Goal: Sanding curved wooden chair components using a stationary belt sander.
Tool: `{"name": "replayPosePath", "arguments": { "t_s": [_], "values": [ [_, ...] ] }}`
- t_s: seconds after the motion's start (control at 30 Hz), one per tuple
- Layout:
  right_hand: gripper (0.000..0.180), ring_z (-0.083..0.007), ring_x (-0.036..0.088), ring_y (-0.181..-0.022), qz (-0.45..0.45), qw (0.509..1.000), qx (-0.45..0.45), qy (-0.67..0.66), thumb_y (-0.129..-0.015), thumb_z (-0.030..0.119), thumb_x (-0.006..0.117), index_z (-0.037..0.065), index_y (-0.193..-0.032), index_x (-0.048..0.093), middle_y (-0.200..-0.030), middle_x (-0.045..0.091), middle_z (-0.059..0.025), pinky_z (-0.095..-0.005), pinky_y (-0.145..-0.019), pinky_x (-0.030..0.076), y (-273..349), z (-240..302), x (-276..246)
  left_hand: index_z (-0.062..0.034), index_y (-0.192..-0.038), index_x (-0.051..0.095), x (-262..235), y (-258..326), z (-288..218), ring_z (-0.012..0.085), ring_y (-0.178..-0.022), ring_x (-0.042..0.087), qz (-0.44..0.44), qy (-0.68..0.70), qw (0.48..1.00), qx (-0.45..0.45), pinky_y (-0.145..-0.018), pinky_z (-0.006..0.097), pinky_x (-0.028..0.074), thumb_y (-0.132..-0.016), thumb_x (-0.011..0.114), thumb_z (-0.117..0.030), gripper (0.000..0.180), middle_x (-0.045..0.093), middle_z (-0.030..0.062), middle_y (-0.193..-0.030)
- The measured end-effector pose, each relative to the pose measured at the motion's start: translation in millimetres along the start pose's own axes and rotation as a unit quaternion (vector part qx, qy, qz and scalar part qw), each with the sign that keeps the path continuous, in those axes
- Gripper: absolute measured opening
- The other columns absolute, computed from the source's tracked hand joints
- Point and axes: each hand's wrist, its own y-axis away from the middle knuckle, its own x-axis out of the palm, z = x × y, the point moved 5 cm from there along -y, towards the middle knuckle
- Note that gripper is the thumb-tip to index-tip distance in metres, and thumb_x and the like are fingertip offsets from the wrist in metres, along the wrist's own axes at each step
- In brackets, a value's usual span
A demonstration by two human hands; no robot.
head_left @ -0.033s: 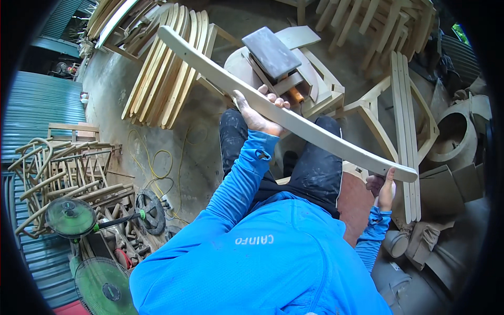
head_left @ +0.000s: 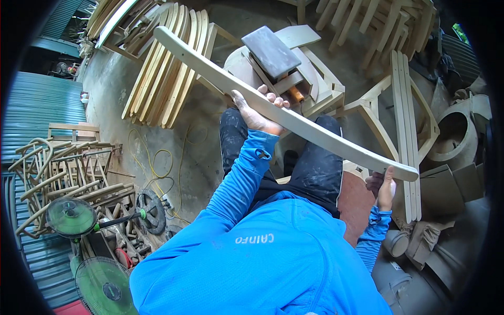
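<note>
A long, gently curved pale wooden slat (head_left: 310,127) with rounded ends slants across my lap, from upper left down to the right. Near its middle, my left hand (head_left: 258,113) is closed around it from below, thumb on the near side and fingertips showing past the far edge. My right hand (head_left: 385,188) grips the slat close to its right end, thumb laid over it and the other fingers partly hidden beneath. Beyond the slat, a grey flat rectangular block (head_left: 271,52) rests on a low wooden stand, beside an orange tool handle (head_left: 296,95).
Curved slats (head_left: 167,73) are stacked at the far left. More slats (head_left: 404,136) lie across a wooden frame on the right. Green fans (head_left: 71,217) and a pile of chair frames (head_left: 68,178) stand at left. A yellow cord (head_left: 157,165) trails on the floor.
The slat's far left end has shifted slightly left and down. Both hands keep their hold in nearly the same places.
</note>
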Motion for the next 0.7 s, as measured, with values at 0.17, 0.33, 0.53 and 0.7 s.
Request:
{"name": "replayPosePath", "arguments": {
  "t_s": [0.17, 0.33, 0.53, 0.7],
  "values": [
    [0.036, -0.0179, 0.067, -0.065, -0.015, 0.925, -0.185, 0.331, -0.099, 0.033, 0.070, -0.001, -0.088, 0.070, -0.075, 0.070, -0.0119, -0.0303, -0.062, 0.052, 44.0, 57.4, 57.0, -0.0092, -0.097, 0.052, 7.2, 4.8, -1.4, 0.0229, -0.060, 0.050, 0.000, 0.003, 1.000, 0.021, -0.069, 0.044, 0.049, -0.089, 0.039, -0.087, 0.079, 0.048, 0.0056, -0.070],
    [0.053, -0.0309, 0.061, -0.115, -0.063, 0.762, -0.450, 0.460, -0.076, 0.018, 0.088, 0.008, -0.123, 0.065, -0.124, 0.065, -0.0137, -0.0481, -0.103, 0.046, 69.3, 90.8, 75.9, -0.0101, -0.100, 0.051, 2.8, 2.3, 2.6, 0.0232, -0.065, 0.053, -0.029, -0.004, 1.000, -0.010, -0.071, 0.047, 0.050, -0.089, 0.043, -0.085, 0.076, 0.052, 0.0059, -0.075],
    [0.072, -0.0360, 0.058, -0.124, -0.059, 0.672, -0.473, 0.567, -0.079, 0.012, 0.081, 0.012, -0.145, 0.052, -0.130, 0.062, -0.0183, -0.0521, -0.108, 0.044, 41.3, 58.0, 23.5, -0.0117, -0.111, 0.051, 6.5, 3.4, 19.5, 0.0282, -0.079, 0.057, -0.051, -0.026, 0.997, -0.061, -0.082, 0.053, 0.050, -0.092, 0.053, -0.076, 0.067, 0.056, 0.0084, -0.087],
    [0.068, -0.0456, 0.071, -0.093, 0.071, 0.773, -0.413, 0.476, -0.085, 0.008, 0.077, 0.008, -0.147, 0.048, -0.114, 0.070, -0.0263, -0.0474, -0.074, 0.058, 57.1, 44.4, 25.9, -0.0053, -0.128, 0.052, 34.3, -25.3, 37.2, 0.0318, -0.105, 0.059, 0.034, -0.136, 0.988, -0.060, -0.094, 0.056, 0.048, -0.103, 0.057, -0.034, 0.039, 0.059, 0.0119, -0.112]
  ]
}}
